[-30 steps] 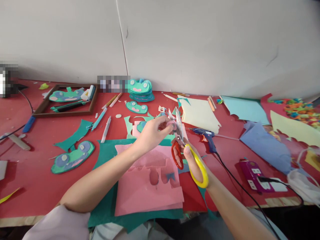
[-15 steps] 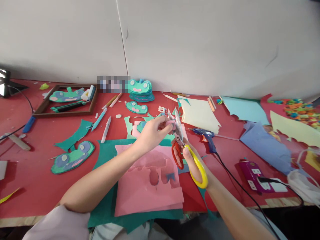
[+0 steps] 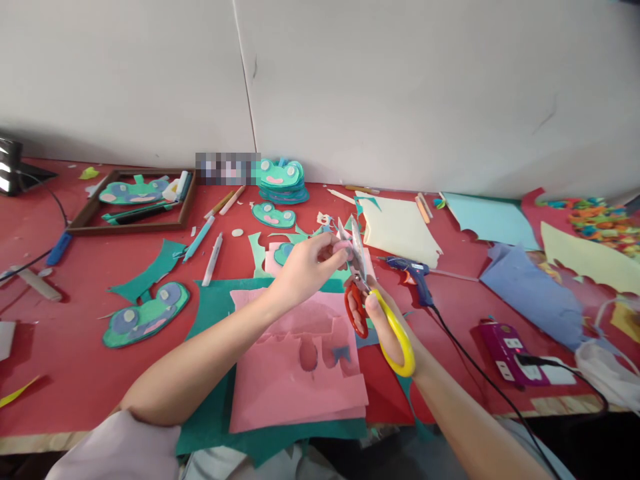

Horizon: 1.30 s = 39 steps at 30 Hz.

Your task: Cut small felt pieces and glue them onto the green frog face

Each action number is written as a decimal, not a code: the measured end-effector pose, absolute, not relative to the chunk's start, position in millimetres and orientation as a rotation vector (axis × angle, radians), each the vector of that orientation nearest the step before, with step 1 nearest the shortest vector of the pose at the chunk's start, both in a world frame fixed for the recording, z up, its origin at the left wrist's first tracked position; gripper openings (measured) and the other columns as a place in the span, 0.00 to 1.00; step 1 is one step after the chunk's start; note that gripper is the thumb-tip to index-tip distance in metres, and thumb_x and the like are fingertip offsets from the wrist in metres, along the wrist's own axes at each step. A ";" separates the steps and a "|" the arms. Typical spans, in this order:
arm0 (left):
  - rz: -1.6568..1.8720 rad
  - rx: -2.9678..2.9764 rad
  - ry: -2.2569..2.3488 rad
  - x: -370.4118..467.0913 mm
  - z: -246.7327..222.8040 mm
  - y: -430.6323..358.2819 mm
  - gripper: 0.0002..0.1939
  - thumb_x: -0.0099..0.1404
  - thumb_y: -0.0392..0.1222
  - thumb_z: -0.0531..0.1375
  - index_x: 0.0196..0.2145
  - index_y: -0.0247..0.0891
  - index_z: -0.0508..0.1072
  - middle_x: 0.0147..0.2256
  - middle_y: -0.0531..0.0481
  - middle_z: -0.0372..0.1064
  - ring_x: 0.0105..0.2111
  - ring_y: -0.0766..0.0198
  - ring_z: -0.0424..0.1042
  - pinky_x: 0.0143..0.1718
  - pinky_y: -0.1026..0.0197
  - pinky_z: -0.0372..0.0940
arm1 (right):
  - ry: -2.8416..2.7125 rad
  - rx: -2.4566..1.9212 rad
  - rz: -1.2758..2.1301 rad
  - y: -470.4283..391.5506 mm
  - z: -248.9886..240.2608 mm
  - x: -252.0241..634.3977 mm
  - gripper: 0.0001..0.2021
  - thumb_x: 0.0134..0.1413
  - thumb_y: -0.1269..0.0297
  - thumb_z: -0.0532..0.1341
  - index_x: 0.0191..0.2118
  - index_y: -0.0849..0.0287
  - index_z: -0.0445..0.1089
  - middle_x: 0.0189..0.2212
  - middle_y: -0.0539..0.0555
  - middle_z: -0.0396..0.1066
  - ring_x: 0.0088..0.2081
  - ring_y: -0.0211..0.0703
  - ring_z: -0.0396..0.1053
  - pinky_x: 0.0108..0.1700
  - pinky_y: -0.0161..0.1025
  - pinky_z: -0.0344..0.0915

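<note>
My left hand pinches a small pink felt piece between thumb and fingers. Around the handles of the scissors, one yellow and one red, my right hand is closed. The scissor blades point away from me and are parted, right beside the pink piece. Beneath my hands lies a pink felt sheet with oval holes cut in it, on top of a larger green sheet.
Green felt faces are stacked by the wall, with another face at left. A wooden frame holds markers. At right are a blue glue gun, its black cable, a purple power strip and a blue sheet.
The scissor blades have shifted slightly against the pink piece. Both hands stay in nearly the same place.
</note>
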<state>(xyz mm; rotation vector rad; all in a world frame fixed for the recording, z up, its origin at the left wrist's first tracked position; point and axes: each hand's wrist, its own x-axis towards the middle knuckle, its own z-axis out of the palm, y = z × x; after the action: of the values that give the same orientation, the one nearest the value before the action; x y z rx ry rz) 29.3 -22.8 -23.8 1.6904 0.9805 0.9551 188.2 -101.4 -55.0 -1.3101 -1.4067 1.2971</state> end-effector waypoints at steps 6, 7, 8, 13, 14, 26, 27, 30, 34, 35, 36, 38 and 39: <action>0.937 1.707 0.995 28.9 -22.8 -22.8 0.10 0.63 0.44 0.55 0.30 0.35 0.69 0.26 0.50 0.69 0.28 0.66 0.69 0.31 0.64 0.63 | -1.373 -1.321 1.300 -103.9 -48.0 184.5 0.26 0.53 0.36 0.50 0.42 0.56 0.59 0.18 0.44 0.54 0.16 0.33 0.51 0.18 0.33 0.49; 0.934 1.710 0.993 28.9 -23.4 -22.5 0.10 0.63 0.44 0.54 0.30 0.35 0.69 0.26 0.50 0.70 0.28 0.66 0.69 0.31 0.64 0.63 | -1.372 -1.317 1.305 -104.3 -47.0 183.7 0.26 0.53 0.36 0.50 0.42 0.56 0.59 0.19 0.44 0.55 0.16 0.33 0.51 0.18 0.34 0.50; 0.932 1.711 0.991 28.9 -24.2 -22.1 0.11 0.64 0.45 0.54 0.30 0.35 0.69 0.27 0.50 0.70 0.29 0.66 0.69 0.32 0.64 0.63 | -1.373 -1.317 1.305 -104.7 -46.1 182.9 0.26 0.53 0.36 0.49 0.41 0.56 0.59 0.19 0.44 0.55 0.17 0.33 0.52 0.19 0.34 0.51; 0.926 1.711 0.979 28.7 -27.4 -20.9 0.12 0.65 0.46 0.53 0.31 0.36 0.69 0.28 0.50 0.70 0.30 0.66 0.69 0.33 0.63 0.64 | -1.387 -1.351 1.264 -106.6 -42.7 180.3 0.22 0.56 0.39 0.48 0.34 0.56 0.57 0.18 0.45 0.56 0.18 0.33 0.53 0.22 0.35 0.53; 0.927 1.715 0.978 28.6 -27.6 -21.0 0.12 0.65 0.46 0.53 0.31 0.36 0.69 0.28 0.50 0.70 0.30 0.66 0.69 0.34 0.63 0.64 | -1.388 -1.353 1.264 -107.0 -42.3 180.3 0.22 0.56 0.39 0.48 0.33 0.56 0.57 0.18 0.45 0.55 0.18 0.33 0.53 0.22 0.35 0.53; 0.935 1.736 0.986 28.5 -26.5 -21.0 0.10 0.64 0.44 0.53 0.29 0.37 0.68 0.27 0.50 0.70 0.29 0.66 0.69 0.33 0.63 0.64 | -1.384 -1.358 1.268 -108.2 -42.4 181.4 0.22 0.57 0.40 0.48 0.38 0.56 0.59 0.18 0.44 0.55 0.17 0.33 0.52 0.21 0.35 0.53; 0.936 1.736 0.985 28.7 -26.6 -21.0 0.10 0.64 0.44 0.53 0.29 0.37 0.68 0.27 0.50 0.70 0.29 0.66 0.69 0.33 0.63 0.64 | -1.382 -1.356 1.271 -108.2 -42.3 181.2 0.22 0.57 0.40 0.48 0.38 0.56 0.59 0.17 0.43 0.55 0.17 0.33 0.51 0.21 0.34 0.53; 0.947 1.730 0.996 29.0 -26.3 -20.9 0.10 0.64 0.43 0.53 0.28 0.37 0.67 0.27 0.50 0.70 0.29 0.66 0.69 0.31 0.64 0.63 | -1.370 -1.347 1.284 -107.7 -42.2 180.6 0.22 0.57 0.40 0.48 0.38 0.56 0.59 0.17 0.43 0.55 0.17 0.32 0.51 0.21 0.34 0.53; 0.966 1.729 1.015 29.3 -25.2 -21.0 0.10 0.63 0.43 0.54 0.27 0.37 0.67 0.26 0.51 0.69 0.27 0.67 0.68 0.29 0.64 0.63 | -1.360 -1.325 1.313 -107.1 -42.5 180.6 0.23 0.56 0.39 0.49 0.37 0.56 0.58 0.17 0.43 0.54 0.16 0.32 0.49 0.20 0.34 0.51; 0.966 1.728 1.015 29.3 -24.9 -21.1 0.10 0.63 0.43 0.54 0.27 0.37 0.67 0.26 0.51 0.69 0.27 0.67 0.68 0.29 0.64 0.63 | -1.358 -1.328 1.314 -107.2 -42.5 180.7 0.23 0.56 0.39 0.49 0.36 0.56 0.58 0.17 0.43 0.54 0.16 0.32 0.49 0.19 0.34 0.51; 0.965 1.726 1.015 29.3 -24.7 -21.2 0.10 0.63 0.43 0.54 0.26 0.37 0.67 0.26 0.51 0.69 0.27 0.67 0.68 0.29 0.64 0.63 | -1.358 -1.331 1.310 -107.4 -42.4 180.7 0.23 0.56 0.39 0.49 0.36 0.56 0.58 0.17 0.43 0.54 0.16 0.32 0.49 0.19 0.34 0.51; 0.958 1.718 1.014 29.2 -24.5 -21.3 0.10 0.63 0.43 0.54 0.26 0.37 0.67 0.26 0.51 0.69 0.27 0.67 0.68 0.30 0.64 0.63 | -1.361 -1.338 1.300 -107.9 -41.9 180.5 0.22 0.56 0.39 0.49 0.36 0.56 0.58 0.18 0.43 0.55 0.16 0.32 0.49 0.19 0.34 0.50; 0.957 1.714 1.014 29.2 -24.6 -21.2 0.10 0.63 0.43 0.54 0.26 0.37 0.67 0.26 0.50 0.69 0.28 0.66 0.68 0.30 0.64 0.63 | -1.363 -1.341 1.297 -108.2 -41.5 180.3 0.22 0.56 0.39 0.49 0.37 0.56 0.58 0.18 0.43 0.55 0.16 0.32 0.49 0.18 0.34 0.50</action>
<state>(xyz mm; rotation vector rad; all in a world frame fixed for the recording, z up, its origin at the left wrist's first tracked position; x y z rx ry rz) 29.2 -21.2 -24.6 1.7135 1.0139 0.9567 180.3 -108.2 -41.5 -1.3408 -1.3626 1.2969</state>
